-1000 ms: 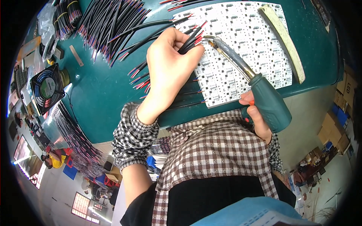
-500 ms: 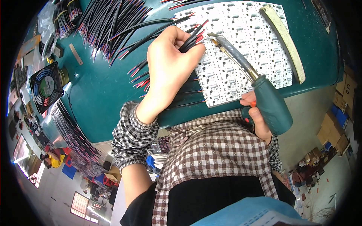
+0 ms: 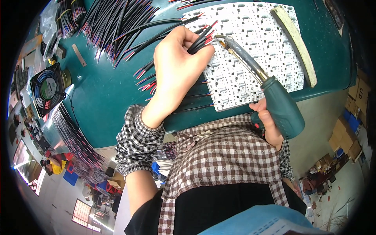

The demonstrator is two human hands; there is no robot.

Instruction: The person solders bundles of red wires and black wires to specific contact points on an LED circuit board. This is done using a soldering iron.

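My left hand [image 3: 178,64] is closed on several black cables [image 3: 200,42] whose stripped red ends point up and right over a white circuit board panel [image 3: 250,51]. Small dark components cover the panel in rows. My right hand [image 3: 270,119] grips a green soldering gun [image 3: 282,105] by its handle, fingers partly hidden behind the body. Its long metal barrel reaches up and left, and the tip [image 3: 218,37] is close beside the red wire ends; whether they touch I cannot tell. More black cables [image 3: 192,96] lie with their ends at the panel's left edge.
A large pile of black cables [image 3: 117,27] lies at the far left, near tied bundles [image 3: 70,17]. A small black fan [image 3: 49,91] stands at the left table edge. A curved pale strip [image 3: 295,45] rests on the panel's right side. Cardboard boxes [image 3: 346,131] stand right of the green table [image 3: 329,66].
Both hands stay nearly in place. The red trigger area on the soldering gun shows less now, and the view has shifted very slightly.
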